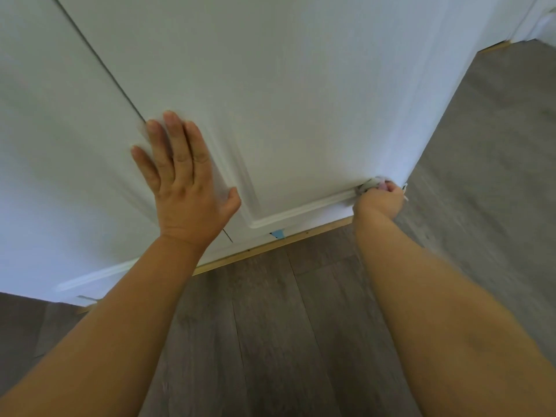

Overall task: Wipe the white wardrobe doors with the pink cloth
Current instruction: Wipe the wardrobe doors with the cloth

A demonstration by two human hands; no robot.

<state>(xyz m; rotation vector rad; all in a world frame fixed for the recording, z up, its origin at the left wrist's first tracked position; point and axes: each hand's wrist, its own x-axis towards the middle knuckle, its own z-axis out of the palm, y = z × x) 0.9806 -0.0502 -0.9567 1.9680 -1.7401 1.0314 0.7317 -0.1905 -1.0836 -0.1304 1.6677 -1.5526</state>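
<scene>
The wardrobe door fills most of the view, with the floor below it. The left hand lies flat on the door, fingers straight and released, beside the dark gap between the two doors. If that palm leans harder, the door could swing or rattle on its hinges, and a bare palm may smudge paint just cleaned. The right hand is clenched round the cloth, of which only a small bunched bit shows just above its fingers, pressed into the raised moulding at the door's lower right corner. Bunched so small, the cloth may slip out and let knuckles scrape the edge, or miss dust in the groove. A blue tape scrap left of those fingers could snag and peel
</scene>
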